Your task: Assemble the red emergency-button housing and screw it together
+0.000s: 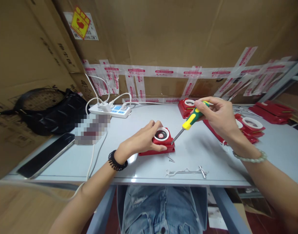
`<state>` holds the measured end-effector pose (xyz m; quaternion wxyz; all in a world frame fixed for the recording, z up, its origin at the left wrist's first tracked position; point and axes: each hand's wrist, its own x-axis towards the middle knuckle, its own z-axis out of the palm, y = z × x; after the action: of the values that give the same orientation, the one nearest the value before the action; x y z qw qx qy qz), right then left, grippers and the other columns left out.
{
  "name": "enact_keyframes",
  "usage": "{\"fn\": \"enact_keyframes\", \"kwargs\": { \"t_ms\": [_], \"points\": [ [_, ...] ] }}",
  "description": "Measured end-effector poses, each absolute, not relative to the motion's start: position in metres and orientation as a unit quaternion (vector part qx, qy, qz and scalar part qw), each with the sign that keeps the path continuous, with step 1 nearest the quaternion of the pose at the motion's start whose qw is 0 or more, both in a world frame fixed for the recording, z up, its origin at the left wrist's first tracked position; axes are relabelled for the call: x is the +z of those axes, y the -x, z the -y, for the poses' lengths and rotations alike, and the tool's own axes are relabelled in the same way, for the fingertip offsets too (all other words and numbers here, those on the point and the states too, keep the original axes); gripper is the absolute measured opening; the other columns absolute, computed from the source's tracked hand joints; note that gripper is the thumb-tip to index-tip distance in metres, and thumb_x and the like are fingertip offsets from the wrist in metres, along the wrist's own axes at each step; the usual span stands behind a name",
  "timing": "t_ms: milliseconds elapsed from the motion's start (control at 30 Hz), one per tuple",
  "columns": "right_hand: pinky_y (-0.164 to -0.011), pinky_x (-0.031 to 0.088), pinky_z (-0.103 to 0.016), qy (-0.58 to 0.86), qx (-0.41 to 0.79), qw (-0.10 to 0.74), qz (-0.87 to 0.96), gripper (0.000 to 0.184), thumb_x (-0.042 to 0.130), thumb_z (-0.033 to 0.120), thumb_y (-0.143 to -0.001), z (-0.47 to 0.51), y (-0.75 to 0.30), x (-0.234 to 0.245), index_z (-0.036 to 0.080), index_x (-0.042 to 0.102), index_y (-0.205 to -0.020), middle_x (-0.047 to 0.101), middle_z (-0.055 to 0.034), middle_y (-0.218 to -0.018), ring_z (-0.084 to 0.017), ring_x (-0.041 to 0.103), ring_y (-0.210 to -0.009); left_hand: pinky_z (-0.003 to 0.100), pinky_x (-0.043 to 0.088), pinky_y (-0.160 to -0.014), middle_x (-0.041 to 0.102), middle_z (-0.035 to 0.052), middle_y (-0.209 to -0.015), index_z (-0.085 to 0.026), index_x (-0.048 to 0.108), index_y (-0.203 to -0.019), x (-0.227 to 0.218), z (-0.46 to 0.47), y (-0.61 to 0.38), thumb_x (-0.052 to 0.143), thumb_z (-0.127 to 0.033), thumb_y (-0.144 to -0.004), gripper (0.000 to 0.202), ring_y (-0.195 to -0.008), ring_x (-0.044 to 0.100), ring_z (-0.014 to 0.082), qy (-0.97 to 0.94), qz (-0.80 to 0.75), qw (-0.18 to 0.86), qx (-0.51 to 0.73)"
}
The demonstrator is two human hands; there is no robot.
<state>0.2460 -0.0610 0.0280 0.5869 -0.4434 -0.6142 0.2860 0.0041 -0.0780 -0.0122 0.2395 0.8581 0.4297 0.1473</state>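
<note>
A small red device with a white ring on top lies on the grey table in front of me. My left hand is closed around its left side and holds it down. My right hand grips a screwdriver with a green and yellow handle. The shaft slants down to the left and its tip touches the device's right edge. A loose screw lies just in front of the device.
More red devices are piled at the right and one at the back. A white power strip with cables, a black bag and a phone sit on the left. Metal bits lie near the front edge. Cardboard walls surround the table.
</note>
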Motion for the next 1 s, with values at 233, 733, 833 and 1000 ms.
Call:
{"fn": "enact_keyframes", "kwargs": {
  "t_ms": [233, 733, 833, 1000],
  "points": [
    [-0.05, 0.058, -0.025, 0.43, 0.251, 0.585, 0.64, 0.019, 0.074, 0.037, -0.07, 0.065, -0.245, 0.03, 0.019, 0.068, -0.076, 0.063, 0.0018, -0.062, -0.013, 0.063, -0.054, 0.041, 0.045, -0.085, 0.046, 0.0067, -0.111, -0.023, 0.042, -0.11, -0.013, 0.077, -0.004, 0.067, -0.049, -0.071, 0.054, -0.094, 0.053, 0.0237, -0.858, -0.427, 0.242, 0.155],
    [-0.052, 0.036, -0.026, 0.38, -0.053, 0.446, 0.809, 0.016, 0.058, 0.04, -0.085, 0.09, -0.195, 0.06, 0.027, 0.06, -0.077, 0.056, 0.0038, -0.057, -0.01, 0.042, -0.046, 0.044, 0.046, -0.087, 0.048, 0.0073, -0.11, -0.021, 0.041, -0.112, -0.023, 0.087, -0.004, 0.063, -0.046, -0.074, 0.05, -0.099, 0.051, 0.0252, -0.861, -0.4, 0.169, 0.265],
    [-0.051, 0.036, -0.026, 0.387, -0.052, 0.444, 0.807, 0.017, 0.056, 0.04, -0.086, 0.087, -0.198, 0.06, 0.026, 0.059, -0.077, 0.056, 0.0042, -0.056, -0.01, 0.041, -0.046, 0.041, 0.047, -0.089, 0.047, 0.0066, -0.11, -0.022, 0.044, -0.108, -0.029, 0.093, 0.002, 0.06, -0.042, -0.081, 0.037, -0.1, 0.051, 0.0225, -0.848, -0.397, 0.193, 0.293],
    [-0.051, 0.035, -0.027, 0.392, -0.055, 0.436, 0.808, 0.02, 0.053, 0.042, -0.088, 0.088, -0.199, 0.06, 0.025, 0.059, -0.078, 0.056, 0.0035, -0.057, -0.011, 0.044, -0.047, 0.039, 0.044, -0.099, 0.042, 0.0068, -0.118, -0.025, 0.048, -0.114, -0.034, 0.103, 0.011, 0.058, -0.041, -0.086, 0.033, -0.113, 0.047, 0.0216, -0.842, -0.393, 0.236, 0.284]
  ]
}}
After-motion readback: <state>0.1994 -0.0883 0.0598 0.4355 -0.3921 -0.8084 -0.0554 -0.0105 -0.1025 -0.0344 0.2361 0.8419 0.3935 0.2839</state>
